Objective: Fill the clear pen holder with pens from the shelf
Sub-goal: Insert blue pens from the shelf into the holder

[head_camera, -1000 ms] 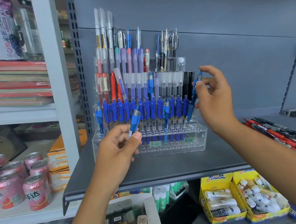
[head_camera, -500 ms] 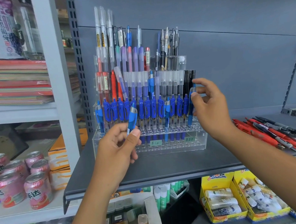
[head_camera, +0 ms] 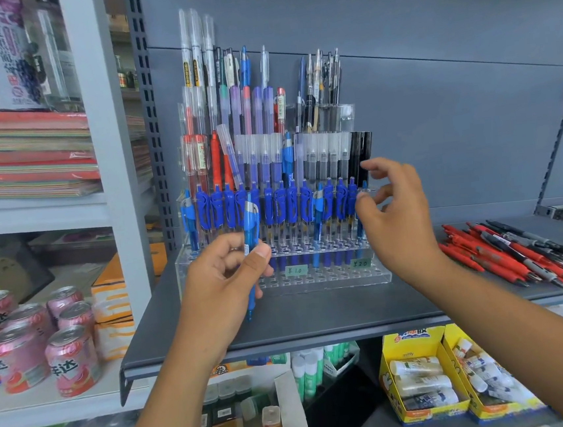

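Acrylic pen holder (head_camera: 327,279) stands on the grey shelf (head_camera: 317,316), stepped in tiers, transparent; its front row carries blue pens (head_camera: 274,210), the higher rows red, purple and black ones. The left hand (head_camera: 221,281) pinches one blue pen (head_camera: 251,247) upright before it. The right hand (head_camera: 395,216) has fingers spread, holding nothing, beside the row's right end.

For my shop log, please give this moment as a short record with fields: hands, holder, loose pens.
left hand: holds one blue pen, upright, in front of the holder
right hand: open, fingers at the right end of the blue pen row
pen holder: clear, tiered; front holes empty
loose pens: red and black, lying on the shelf, right of the holder
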Motion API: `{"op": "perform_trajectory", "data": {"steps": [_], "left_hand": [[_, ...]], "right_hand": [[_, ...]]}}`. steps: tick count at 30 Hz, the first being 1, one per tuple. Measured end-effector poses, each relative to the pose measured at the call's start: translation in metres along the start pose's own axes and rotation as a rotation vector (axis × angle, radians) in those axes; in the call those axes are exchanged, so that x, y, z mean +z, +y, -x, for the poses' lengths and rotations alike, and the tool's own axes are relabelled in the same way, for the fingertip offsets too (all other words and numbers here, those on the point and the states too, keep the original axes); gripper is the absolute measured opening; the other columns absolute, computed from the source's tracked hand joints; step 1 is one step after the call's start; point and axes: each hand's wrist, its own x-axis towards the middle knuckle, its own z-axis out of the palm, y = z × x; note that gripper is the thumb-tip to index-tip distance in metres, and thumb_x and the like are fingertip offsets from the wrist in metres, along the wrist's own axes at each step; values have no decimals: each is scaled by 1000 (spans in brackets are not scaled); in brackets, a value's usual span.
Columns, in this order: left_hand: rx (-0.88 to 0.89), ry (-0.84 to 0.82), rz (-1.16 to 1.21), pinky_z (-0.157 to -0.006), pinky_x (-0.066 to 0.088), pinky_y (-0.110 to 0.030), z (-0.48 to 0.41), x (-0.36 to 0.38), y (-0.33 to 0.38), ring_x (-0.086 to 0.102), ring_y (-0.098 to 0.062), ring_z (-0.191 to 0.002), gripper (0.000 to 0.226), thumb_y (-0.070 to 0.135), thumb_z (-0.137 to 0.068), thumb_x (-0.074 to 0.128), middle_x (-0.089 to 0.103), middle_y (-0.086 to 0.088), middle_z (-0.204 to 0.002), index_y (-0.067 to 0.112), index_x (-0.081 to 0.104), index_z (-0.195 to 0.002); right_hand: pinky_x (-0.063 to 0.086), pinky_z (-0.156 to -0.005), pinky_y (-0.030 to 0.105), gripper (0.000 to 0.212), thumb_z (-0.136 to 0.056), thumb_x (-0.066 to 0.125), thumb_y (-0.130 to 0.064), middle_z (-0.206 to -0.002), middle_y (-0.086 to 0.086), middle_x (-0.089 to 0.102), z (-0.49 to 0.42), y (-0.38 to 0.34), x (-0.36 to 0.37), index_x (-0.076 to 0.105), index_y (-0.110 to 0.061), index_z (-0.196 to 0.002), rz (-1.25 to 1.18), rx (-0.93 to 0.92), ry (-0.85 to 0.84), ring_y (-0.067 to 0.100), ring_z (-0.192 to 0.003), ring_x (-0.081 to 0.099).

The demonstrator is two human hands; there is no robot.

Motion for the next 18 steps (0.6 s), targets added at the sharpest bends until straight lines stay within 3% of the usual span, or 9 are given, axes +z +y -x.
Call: {"op": "perform_trajectory", "data": {"steps": [3, 7, 10, 13, 15, 18], "left_hand": [[-9, 13, 20, -65, 50, -33, -2, 1, -1, 55, -16, -55, 7, 27, -90, 64, 71, -2, -69, 21, 63, -95], [10, 3, 28, -59, 52, -29, -1, 2, 0, 60, -15, -59, 7, 27, -88, 65, 70, -1, -68, 22, 63, -94], [15, -33, 16, -56, 51, -23, 1, 1, 3, 62, -12, -59, 19, 35, -81, 65, 71, -5, -69, 22, 66, -95], [5, -66, -7, -59, 52, -26, 1, 0, 3, 62, -15, -58, 17, 39, -79, 65, 71, -7, -73, 28, 71, -92], [-4, -77, -12, -64, 52, -35, 0, -1, 2, 61, -19, -58, 14, 39, -80, 67, 72, -8, -75, 31, 73, -90], [-36, -59, -2, -60, 51, -37, 0, 0, 0, 61, -18, -56, 29, 40, -76, 70, 72, -4, -75, 23, 70, -99]], "right_hand": [[41, -67, 12, 27, -94, 59, -11, -103, -7, 53, 11, -26, 7, 58, -25, -117, -122, -74, -96, 10, -72, 51], [43, -63, 17, 18, -94, 62, -27, -97, -10, 61, 24, -52, 26, 64, -28, -112, -271, 44, -397, 8, -67, 50], [47, -67, 18, 17, -93, 63, -34, -97, -14, 63, 28, -57, 39, 65, -29, -109, -274, 84, -499, 9, -73, 56], [56, -78, 40, 29, -94, 64, -36, -93, -2, 65, 31, -56, 46, 66, -19, -117, -302, 117, -576, 30, -84, 62], [57, -78, 48, 21, -94, 65, -31, -88, 6, 66, 31, -56, 46, 69, -18, -110, -348, 119, -578, 32, -79, 61], [56, -73, 29, 7, -94, 64, -23, -86, -3, 70, 28, -57, 42, 70, -20, -98, -432, 139, -519, 10, -77, 65]]}}
